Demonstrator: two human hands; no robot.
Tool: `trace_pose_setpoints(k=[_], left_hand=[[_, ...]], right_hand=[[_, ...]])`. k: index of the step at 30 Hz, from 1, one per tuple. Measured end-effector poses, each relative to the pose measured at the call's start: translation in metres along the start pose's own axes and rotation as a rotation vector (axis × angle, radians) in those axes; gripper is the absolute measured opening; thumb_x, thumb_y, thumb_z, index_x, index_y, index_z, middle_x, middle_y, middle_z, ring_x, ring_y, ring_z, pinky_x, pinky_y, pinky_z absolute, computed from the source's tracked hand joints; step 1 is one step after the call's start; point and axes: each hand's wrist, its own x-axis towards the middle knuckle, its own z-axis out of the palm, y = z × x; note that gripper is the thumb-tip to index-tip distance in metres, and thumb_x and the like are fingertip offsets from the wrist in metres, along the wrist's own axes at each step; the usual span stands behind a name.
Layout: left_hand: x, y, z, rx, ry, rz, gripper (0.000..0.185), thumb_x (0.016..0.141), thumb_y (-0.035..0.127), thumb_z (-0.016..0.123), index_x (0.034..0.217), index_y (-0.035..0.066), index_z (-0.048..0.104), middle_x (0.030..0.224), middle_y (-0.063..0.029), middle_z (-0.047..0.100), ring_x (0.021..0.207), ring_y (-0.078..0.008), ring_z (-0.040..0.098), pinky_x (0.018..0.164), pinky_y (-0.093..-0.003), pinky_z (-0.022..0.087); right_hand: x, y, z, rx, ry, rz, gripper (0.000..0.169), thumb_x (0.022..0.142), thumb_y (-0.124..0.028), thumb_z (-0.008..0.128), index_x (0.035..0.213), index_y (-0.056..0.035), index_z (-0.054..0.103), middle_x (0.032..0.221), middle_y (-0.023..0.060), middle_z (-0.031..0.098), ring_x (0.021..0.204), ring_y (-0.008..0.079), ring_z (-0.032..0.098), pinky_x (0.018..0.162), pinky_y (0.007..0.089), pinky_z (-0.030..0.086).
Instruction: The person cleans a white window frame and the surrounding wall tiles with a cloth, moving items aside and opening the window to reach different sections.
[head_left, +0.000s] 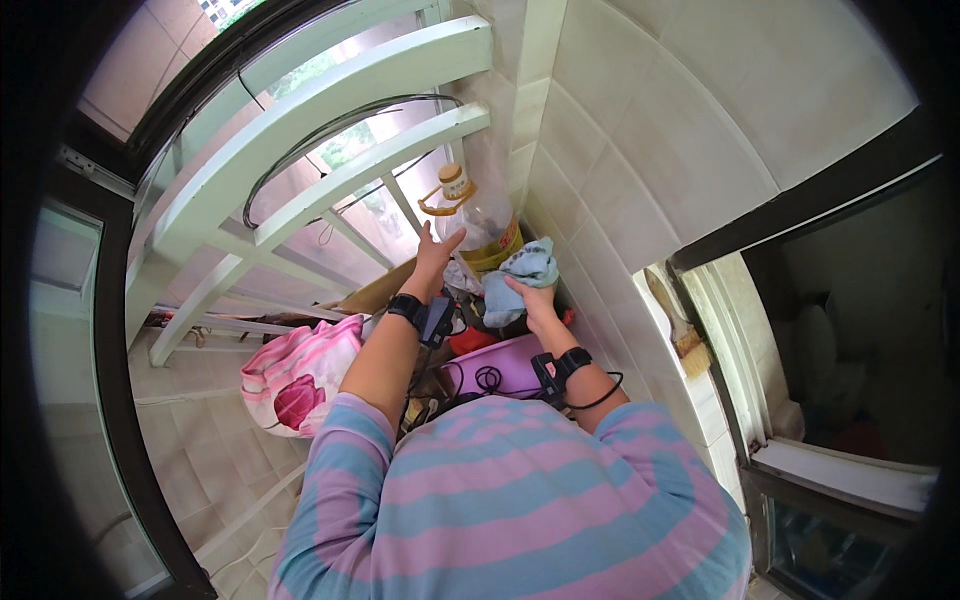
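A crumpled light-blue cloth (506, 296) is gripped in my right hand (534, 300), beside the tiled wall. My left hand (437, 253) has its thumb and index finger spread at the left side of a large clear plastic jug (480, 225) with an orange cap, a handle and a yellow label. Whether that hand touches the jug is hard to tell, and its other fingers are hidden. The jug stands in the corner. Below the hands are a lilac plastic bin (501, 366), something red (472, 341) and other clutter, partly hidden by my arms.
White metal railings (367, 169) with a looped black cable run along the left. A pink and white striped cloth (304, 375) lies at lower left. On the right, a paintbrush (679, 326) rests by the dark window frame (795, 206). Cables trail from my wrist devices.
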Motion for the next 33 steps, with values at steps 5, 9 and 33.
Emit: trace_pose_setpoints(k=[5, 9, 33], left_hand=[[0.007, -0.004, -0.004, 0.058, 0.013, -0.138, 0.109, 0.074, 0.036, 0.075, 0.145, 0.017, -0.006, 0.144, -0.0162, 0.024, 0.128, -0.0368, 0.03, 0.095, -0.0619, 0.031], [0.005, -0.006, 0.001, -0.008, -0.053, -0.16, 0.106, 0.075, 0.037, 0.073, 0.145, 0.023, -0.006, 0.146, -0.0128, 0.021, 0.13, -0.0372, 0.027, 0.094, -0.066, 0.029], [0.008, -0.025, 0.03, 0.404, 0.016, 0.291, 0.1, 0.075, 0.039, 0.073, 0.144, 0.003, 0.01, 0.144, -0.0206, 0.027, 0.127, -0.0375, 0.035, 0.099, -0.0402, 0.037]], right_hand=[[0.011, -0.021, 0.002, -0.128, -0.133, 0.007, 0.057, 0.065, -0.001, 0.079, 0.115, -0.0008, 0.053, 0.111, 0.0077, 0.059, 0.103, 0.0202, 0.056, 0.088, 0.0323, 0.045], [0.032, -0.044, 0.008, -0.126, -0.378, 0.131, 0.063, 0.062, -0.008, 0.083, 0.117, -0.0015, 0.054, 0.112, 0.0072, 0.06, 0.102, 0.0185, 0.056, 0.084, 0.0323, 0.046], [-0.044, -0.018, -0.005, 0.029, -0.161, -0.027, 0.058, 0.065, 0.003, 0.077, 0.117, -0.0026, 0.051, 0.11, 0.0046, 0.058, 0.1, 0.0179, 0.056, 0.087, 0.0303, 0.045]])
